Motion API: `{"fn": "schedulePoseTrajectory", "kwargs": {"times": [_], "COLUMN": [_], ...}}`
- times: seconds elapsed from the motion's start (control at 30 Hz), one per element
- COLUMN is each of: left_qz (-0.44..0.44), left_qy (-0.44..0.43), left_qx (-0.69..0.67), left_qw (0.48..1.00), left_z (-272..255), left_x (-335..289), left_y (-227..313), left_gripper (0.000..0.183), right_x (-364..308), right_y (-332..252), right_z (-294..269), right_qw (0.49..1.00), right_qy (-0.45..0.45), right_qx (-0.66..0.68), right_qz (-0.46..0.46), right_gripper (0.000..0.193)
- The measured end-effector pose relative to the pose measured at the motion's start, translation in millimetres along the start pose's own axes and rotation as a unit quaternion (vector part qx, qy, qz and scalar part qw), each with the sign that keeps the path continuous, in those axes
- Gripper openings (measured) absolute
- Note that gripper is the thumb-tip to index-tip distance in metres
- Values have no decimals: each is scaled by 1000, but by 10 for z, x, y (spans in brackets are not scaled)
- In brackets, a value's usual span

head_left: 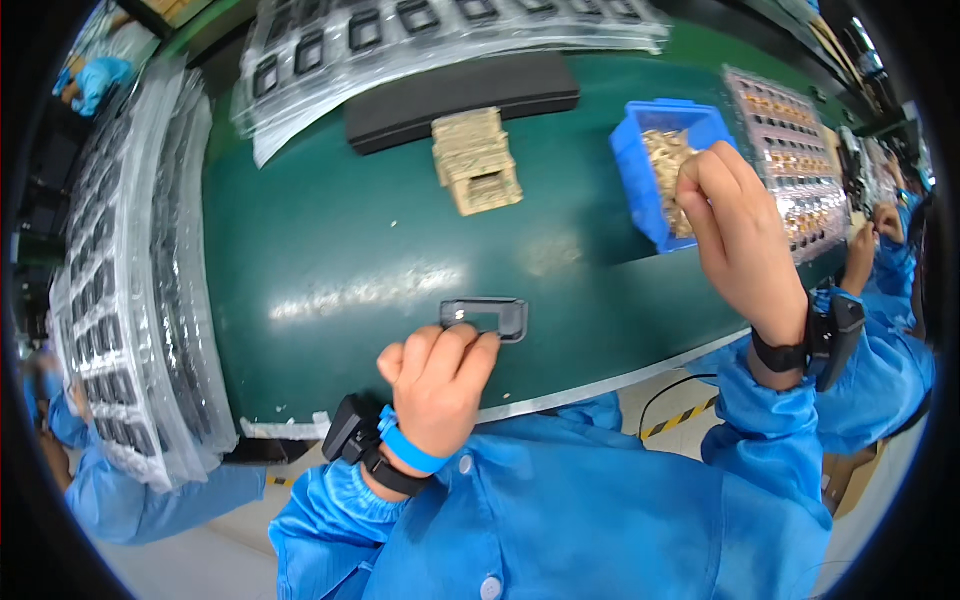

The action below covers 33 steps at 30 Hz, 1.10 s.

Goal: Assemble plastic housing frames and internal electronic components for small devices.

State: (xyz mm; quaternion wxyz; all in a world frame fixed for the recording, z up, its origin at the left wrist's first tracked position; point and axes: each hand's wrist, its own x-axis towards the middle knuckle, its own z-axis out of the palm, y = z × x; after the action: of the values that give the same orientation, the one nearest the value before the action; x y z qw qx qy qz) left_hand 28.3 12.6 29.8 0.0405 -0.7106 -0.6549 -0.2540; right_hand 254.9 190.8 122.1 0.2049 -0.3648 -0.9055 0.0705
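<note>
My left hand (440,385) is closed, its fingertips curled over the near edge of a small black rectangular plastic frame (519,320). That frame lies on the green tabletop (330,240) near the front edge, with its middle open. Over at the right, my right hand (742,240) hovers above the near side of a blue plastic bin (632,185). Its thumb and fingers are pinched together; whatever they hold, if anything, is hidden. Many small tan pieces (663,150) fill part of the bin, and my hand covers some of them.
A tan, stepped block (475,165) with a slot stands against a long black foam bar (460,100). Clear trays of black frames lie at the back (400,40) and are stacked at the left (110,270). A tray of small parts (790,150) is right of the bin. Co-workers sit on both sides.
</note>
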Motion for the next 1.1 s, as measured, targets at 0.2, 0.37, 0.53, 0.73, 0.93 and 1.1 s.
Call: {"fn": "schedulePoseTrajectory", "kwargs": {"times": [0.2, 0.37, 0.53, 0.73, 0.93, 1.1], "left_qz": [-8, -105, -139, -137, -144, -164], "left_qy": [2, -38, -11, -31, -52, 51], "left_qx": [3, -147, -140, -158, -168, -181], "left_qw": [1000, 983, 980, 977, 974, 968], "left_z": [-58, -144, -31, 81, 81, 62], "left_x": [-36, 119, 264, 280, 307, 325], "left_y": [-5, -29, -93, -106, -143, -100], "left_gripper": [20, 23, 22, 10, 7, 13], "right_x": [14, 59, -43, -100, -110, -167], "right_y": [208, 10, -487, -721, -778, -739], "right_z": [49, 88, 439, 906, 1056, 1039], "right_qw": [989, 974, 982, 976, 979, 975], "right_qy": [62, 155, -31, -84, -95, -81], "right_qx": [18, 60, 167, 200, 171, 199], "right_qz": [134, 156, 82, -5, -49, 53], "right_gripper": [3, 9, 9, 8, 1, 4]}}
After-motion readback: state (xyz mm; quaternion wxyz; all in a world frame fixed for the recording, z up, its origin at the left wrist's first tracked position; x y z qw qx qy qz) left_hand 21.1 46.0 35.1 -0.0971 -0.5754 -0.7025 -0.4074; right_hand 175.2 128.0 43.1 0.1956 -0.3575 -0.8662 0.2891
